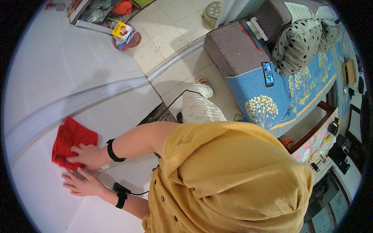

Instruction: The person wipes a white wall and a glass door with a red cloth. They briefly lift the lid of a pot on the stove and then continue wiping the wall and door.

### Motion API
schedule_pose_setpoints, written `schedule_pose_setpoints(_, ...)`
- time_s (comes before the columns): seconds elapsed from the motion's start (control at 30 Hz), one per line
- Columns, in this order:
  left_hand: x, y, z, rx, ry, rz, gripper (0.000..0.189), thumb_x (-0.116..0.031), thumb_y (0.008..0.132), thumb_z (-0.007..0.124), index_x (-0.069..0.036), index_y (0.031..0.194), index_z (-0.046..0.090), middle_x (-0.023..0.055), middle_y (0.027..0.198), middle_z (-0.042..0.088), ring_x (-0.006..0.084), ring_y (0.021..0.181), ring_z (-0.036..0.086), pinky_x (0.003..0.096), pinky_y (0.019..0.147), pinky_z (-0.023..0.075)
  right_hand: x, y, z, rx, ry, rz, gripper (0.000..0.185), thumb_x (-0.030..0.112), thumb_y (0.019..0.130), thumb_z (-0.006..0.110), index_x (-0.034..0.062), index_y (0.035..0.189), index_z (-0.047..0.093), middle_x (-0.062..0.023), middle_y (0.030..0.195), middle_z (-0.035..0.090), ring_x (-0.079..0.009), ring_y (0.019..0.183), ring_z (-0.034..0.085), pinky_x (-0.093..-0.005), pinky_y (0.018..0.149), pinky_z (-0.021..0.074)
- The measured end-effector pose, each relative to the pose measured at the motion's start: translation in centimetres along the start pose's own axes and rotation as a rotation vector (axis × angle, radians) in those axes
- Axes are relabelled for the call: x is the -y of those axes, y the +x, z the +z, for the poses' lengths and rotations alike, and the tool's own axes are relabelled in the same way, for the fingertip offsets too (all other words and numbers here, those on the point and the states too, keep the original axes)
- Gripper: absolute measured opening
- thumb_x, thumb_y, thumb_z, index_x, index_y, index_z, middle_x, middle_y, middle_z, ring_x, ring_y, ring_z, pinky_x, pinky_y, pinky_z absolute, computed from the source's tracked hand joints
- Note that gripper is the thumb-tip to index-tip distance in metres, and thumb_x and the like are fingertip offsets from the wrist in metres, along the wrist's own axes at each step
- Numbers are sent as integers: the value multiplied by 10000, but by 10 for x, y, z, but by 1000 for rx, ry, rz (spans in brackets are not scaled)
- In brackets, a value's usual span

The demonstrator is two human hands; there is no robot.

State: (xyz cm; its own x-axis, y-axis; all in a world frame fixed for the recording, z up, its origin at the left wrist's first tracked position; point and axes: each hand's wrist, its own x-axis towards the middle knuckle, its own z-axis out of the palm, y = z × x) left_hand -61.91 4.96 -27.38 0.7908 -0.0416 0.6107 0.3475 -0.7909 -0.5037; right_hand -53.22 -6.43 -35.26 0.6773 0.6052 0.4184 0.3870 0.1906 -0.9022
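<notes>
A red cloth [72,137] lies spread against a smooth white surface [113,113], its upper part fanned out and its lower part bunched. My right hand [89,155] is on the lower right part of the cloth, with its fingertips pressed into the folds. Just below it, my left hand [84,183] rests with spread fingers on the white surface, close to the cloth's lower edge, and holds nothing. Black bands circle both wrists, and a small black device with a cable sits at the left one. How far the cloth runs beneath my right fingers is hidden.
A raised white trim [116,87] runs above the cloth and meets a floor track [174,58]. Bagged items [123,33] stand beside a shelf at the top. To the right are a brown sofa [233,52] with a blue cover, a phone [268,74] and a low table [314,128].
</notes>
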Motion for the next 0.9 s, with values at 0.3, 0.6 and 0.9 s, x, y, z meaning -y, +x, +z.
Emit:
schedule_pose_setpoints(0.3, 8, -8, 15, 58, 157, 43, 593, -580, 1027, 449, -213, 1484, 540, 54, 1637, 380, 381, 1525, 247, 617, 1192, 113, -3, 14, 15, -48, 214, 170, 788, 181, 882, 685, 129, 1565, 297, -369, 1433, 327, -502, 1064, 625, -534, 951, 524)
schedule_pose_setpoints(0.6, 17, -9, 22, 0, 4, 23, 623, -621, 1013, 435, -231, 1490, 535, 13, 1637, 383, 369, 1535, 248, 621, 1201, 143, 2, 13, -6, 89, -90, -73, 791, 303, 908, 671, 256, 1589, 270, -364, 1630, 48, -485, 1091, 638, -531, 932, 543)
schedule_pose_setpoints(0.9, 5, -6, 13, 59, 141, 33, 489, -540, 1013, 511, -280, 1412, 623, 25, 1626, 403, 378, 1515, 273, 627, 1182, 134, -8, 5, -17, 96, 14, 114, 893, 318, 861, 740, 292, 1609, 253, -447, 1584, 38, -521, 1018, 678, -509, 914, 573)
